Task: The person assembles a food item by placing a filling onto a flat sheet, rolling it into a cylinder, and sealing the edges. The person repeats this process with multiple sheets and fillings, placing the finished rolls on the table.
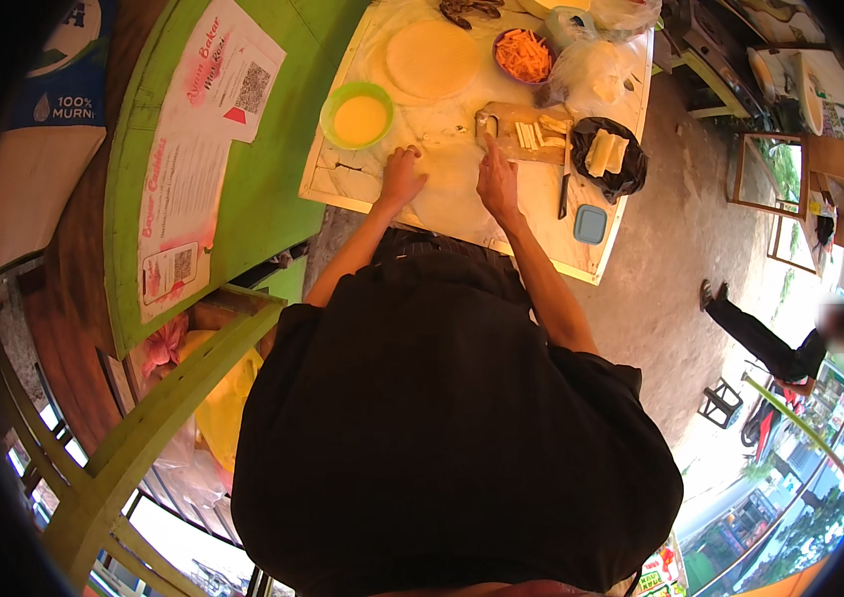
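My left hand rests on the pale marbled table, fingers bent and thumb apart, nothing visible in it. It is just below a green bowl of yellow liquid. My right hand has its index finger stretched out to the left edge of a wooden cutting board; its other fingers are partly hidden. Pale yellow sticks lie on the board. Beyond my hands is a stack of thin round wrappers. A knife lies at the board's right side.
Right of the board, a black plastic bag holds pale yellow blocks, with a blue-grey lidded box nearer. Farther back are a bowl of orange shreds and clear plastic bags. A green counter borders the left; a person stands far right.
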Available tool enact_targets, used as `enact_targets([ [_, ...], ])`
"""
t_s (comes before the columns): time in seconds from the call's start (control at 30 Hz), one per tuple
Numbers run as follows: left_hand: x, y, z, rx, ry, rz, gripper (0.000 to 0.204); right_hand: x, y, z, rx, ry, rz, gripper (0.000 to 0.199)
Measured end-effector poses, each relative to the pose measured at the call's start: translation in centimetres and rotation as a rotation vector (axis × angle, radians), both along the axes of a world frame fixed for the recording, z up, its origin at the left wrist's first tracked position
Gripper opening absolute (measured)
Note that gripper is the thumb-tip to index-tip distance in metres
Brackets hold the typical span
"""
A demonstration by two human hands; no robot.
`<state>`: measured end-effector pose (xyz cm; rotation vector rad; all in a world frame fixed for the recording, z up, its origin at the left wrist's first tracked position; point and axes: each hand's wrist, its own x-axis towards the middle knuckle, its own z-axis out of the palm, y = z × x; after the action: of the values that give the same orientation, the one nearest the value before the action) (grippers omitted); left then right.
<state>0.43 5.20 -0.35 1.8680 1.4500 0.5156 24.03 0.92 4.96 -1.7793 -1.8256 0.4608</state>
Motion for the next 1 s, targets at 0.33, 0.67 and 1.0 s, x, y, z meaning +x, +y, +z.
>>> enact_targets([
  [0.33,0.2,0.1,-1.2,0.082,0.006,0.007,0.043,1.7,0.4,-1.6,-0.018,0.007,0.0,0.067],
  [0.67,-0.7,0.3,-0.5,-0.163,-0.269,0.115,0.034,7.2,0.0,-0.4,0.148,0.206,-0.331,0.046],
  [1.0,-1.0,0.0,-1.5,-0.132,-0.341,0.118,0.025,15.9,3.0,-1.8,0.138,-0.096,-0.289,0.035],
])
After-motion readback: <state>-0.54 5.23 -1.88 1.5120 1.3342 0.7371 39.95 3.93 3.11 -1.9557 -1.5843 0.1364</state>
